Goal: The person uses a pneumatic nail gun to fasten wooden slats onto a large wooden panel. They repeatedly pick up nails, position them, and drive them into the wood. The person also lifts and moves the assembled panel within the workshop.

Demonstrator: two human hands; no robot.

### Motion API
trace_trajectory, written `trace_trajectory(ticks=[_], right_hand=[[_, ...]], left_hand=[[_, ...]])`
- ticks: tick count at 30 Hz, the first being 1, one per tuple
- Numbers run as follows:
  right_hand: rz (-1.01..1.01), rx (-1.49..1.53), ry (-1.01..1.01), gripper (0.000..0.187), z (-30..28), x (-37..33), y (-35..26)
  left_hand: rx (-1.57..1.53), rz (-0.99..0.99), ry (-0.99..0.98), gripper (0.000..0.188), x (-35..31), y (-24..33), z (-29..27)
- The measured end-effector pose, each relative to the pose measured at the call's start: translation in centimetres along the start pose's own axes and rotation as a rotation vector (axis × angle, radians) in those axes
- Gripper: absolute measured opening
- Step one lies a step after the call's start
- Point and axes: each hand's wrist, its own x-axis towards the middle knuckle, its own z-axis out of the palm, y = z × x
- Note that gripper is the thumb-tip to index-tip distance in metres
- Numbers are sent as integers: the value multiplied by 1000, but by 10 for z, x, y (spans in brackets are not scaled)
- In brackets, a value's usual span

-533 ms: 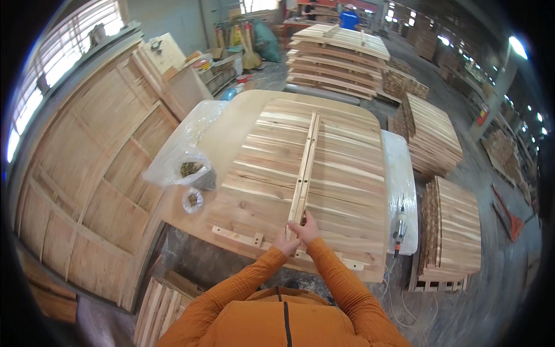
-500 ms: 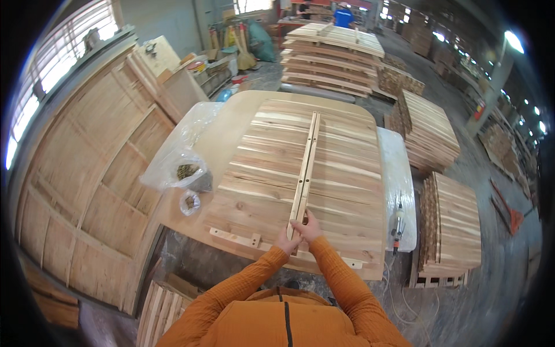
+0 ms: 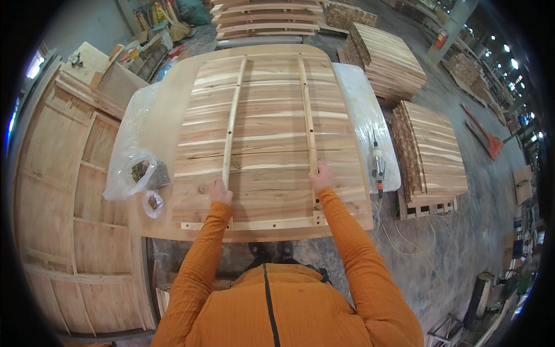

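A slatted wooden panel [image 3: 269,168] lies flat in front of me. Two long, narrow wooden strips with dark holes run lengthwise over it, apart from each other. My left hand [image 3: 220,192] is closed around the near end of the left strip [image 3: 233,110]. On the right strip [image 3: 307,104], my right hand [image 3: 321,176] grips a spot a little short of its near end. A third holed strip, the crosswise rail [image 3: 260,225], lies along the panel's near edge, close to the ends of both long strips.
Left of the panel, a clear plastic bag [image 3: 140,170] and a smaller bag [image 3: 153,203] hold small brownish pieces. A power screwdriver [image 3: 378,165] rests on a wrapped white surface [image 3: 359,107] at the right. Stacked panels [image 3: 436,150] stand beyond it; a large framed wooden panel [image 3: 101,191] leans at left.
The two long strips, side by side mid-panel before, now lie apart. My hands have separated, the left going left with one strip, the right holding the other. The view has tilted downward.
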Motion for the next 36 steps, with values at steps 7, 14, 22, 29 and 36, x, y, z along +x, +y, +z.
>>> trace_trajectory(ticks=[7,14,22,29,36], right_hand=[[76,-15,12,59,-1,-29,2],[84,106,-71,60,-1,-27,-18],[485,-649,227,55,-72,-39,26],[510,-261,203,55,-131,-52,79],[486,-262,81,62,-133,-40,64]], left_hand=[[-41,33,13,56,-27,2,11],[-76,-82,-105,57,-30,5,-7],[360,-450,128,60,12,-79,-97],[296,-365,130,59,91,-99,-94],[85,-707,189,54,116,-82,-78]])
